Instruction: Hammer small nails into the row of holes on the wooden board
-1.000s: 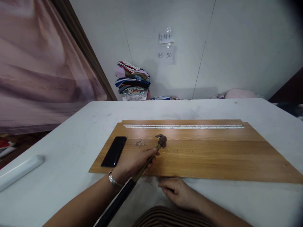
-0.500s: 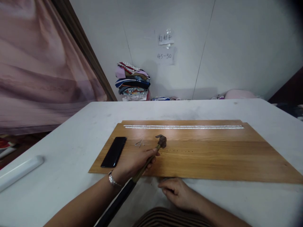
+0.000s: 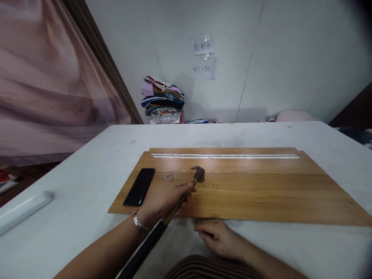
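My left hand (image 3: 171, 197) is wrapped round the handle of a claw hammer (image 3: 200, 175), close beneath its rusty head. The black grip of the hammer slants down past my wrist to the bottom edge of the view. Under the head lies a wood-grain board (image 3: 267, 203). A row of small dark dots (image 3: 217, 185), perhaps nail heads or holes, runs right from the hammer. Several loose nails (image 3: 171, 176) lie in a small pile left of the hammer. My right hand (image 3: 219, 237) rests on the table just before the board's front edge, fingers curled, with nothing visible in them.
A black phone (image 3: 139, 187) lies on the board's left end. Two pale measuring strips (image 3: 226, 156) run along its far side. The white table (image 3: 72, 174) carries a white rounded object (image 3: 26, 211) at left. Folded cloths (image 3: 163, 99) are stacked by the wall beyond.
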`<state>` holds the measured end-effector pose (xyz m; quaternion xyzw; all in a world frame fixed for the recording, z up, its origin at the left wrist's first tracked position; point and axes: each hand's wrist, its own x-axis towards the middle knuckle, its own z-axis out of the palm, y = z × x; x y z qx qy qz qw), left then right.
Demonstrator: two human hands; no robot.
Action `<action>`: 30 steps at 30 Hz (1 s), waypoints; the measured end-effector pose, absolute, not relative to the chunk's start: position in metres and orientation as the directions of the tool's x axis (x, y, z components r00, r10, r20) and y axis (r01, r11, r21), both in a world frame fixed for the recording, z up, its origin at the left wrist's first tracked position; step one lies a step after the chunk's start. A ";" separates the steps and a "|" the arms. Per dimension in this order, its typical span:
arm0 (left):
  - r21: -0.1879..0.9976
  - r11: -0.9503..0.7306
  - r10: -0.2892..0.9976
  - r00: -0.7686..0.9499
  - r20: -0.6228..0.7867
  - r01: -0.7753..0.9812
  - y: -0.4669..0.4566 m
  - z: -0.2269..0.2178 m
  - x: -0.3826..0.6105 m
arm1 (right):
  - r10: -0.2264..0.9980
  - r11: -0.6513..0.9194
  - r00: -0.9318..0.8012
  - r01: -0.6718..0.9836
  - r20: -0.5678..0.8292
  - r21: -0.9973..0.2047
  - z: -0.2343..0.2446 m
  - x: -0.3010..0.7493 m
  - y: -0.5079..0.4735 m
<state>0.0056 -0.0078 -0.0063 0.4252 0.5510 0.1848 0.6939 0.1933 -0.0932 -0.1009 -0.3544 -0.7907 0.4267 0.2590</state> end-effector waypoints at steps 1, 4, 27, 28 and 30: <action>0.797 0.567 0.728 0.324 -0.604 0.210 -0.007 -0.007 0.005 | 0.783 0.388 -0.612 0.340 0.111 -0.857 -0.101 0.193 -0.093; 0.811 0.546 0.744 0.322 -0.585 0.210 -0.006 -0.009 0.004 | 0.788 0.395 -0.603 0.346 0.120 -0.851 -0.103 0.194 -0.093; 0.790 0.559 0.742 0.274 -0.612 0.251 -0.010 -0.008 0.008 | 0.789 0.390 -0.601 0.330 0.127 -0.860 -0.103 0.194 -0.093; 0.792 0.557 0.743 0.276 -0.610 0.250 -0.010 -0.008 0.008 | 0.788 0.388 -0.603 0.335 0.121 -0.859 -0.103 0.194 -0.093; 0.798 0.552 0.741 0.296 -0.603 0.242 -0.010 -0.007 0.008 | 0.785 0.387 -0.610 0.341 0.112 -0.856 -0.104 0.195 -0.093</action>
